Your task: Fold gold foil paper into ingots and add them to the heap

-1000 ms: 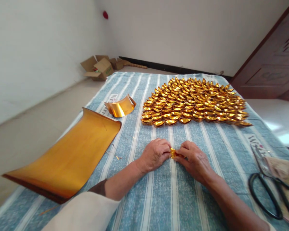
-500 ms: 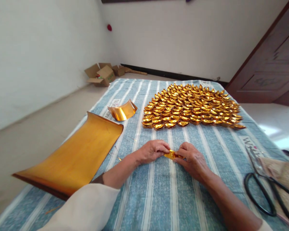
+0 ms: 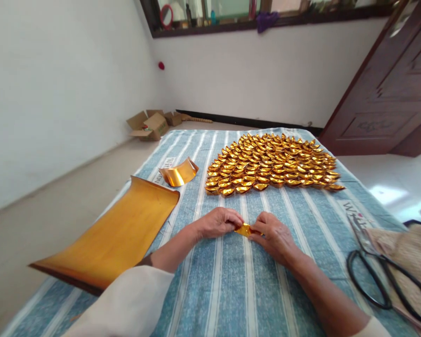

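Just below frame centre, left hand [image 3: 218,222] and right hand [image 3: 274,235] pinch the gold piece [image 3: 244,230], likely light, slick, easily creased, best held by its ends!

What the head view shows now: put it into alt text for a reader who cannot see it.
A person's left hand and right hand pinch a small folded gold piece between them over a blue-striped cloth. Beyond sit rows of boat-shaped gold pieces; a large gold sheet lies left, black-handled scissors right.
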`<state>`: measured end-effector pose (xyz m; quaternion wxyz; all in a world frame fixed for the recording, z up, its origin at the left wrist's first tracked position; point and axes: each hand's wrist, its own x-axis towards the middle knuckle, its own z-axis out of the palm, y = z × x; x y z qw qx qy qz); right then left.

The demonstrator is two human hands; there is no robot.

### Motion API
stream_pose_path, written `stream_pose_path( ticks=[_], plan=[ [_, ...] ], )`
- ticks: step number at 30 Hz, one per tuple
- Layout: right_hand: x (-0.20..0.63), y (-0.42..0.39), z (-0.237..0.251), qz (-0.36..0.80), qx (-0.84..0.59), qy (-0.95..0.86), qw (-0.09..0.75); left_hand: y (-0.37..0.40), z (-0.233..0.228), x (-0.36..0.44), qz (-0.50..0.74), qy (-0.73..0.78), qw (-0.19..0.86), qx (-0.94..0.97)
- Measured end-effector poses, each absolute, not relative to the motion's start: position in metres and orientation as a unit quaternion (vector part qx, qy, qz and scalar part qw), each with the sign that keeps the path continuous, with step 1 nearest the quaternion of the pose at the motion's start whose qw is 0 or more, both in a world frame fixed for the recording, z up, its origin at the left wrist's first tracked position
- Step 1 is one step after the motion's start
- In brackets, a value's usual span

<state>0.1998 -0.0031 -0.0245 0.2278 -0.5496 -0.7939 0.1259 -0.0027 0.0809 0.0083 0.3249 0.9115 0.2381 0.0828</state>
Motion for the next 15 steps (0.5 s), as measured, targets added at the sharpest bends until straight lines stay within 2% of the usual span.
stream_pose_path(
  ticks=[8,15],
  plan=[
    [0.197,-0.003,-0.023,0.108,-0.552,-0.794,0.23,0.075,0.023,0.019,0.02,0.352,0.163,0.921],
    [0.199,-0.003,-0.023,0.083,-0.586,-0.774,0.225,0.092,0.04,0.036,-0.099,0.363,0.139,0.916]
  ],
)
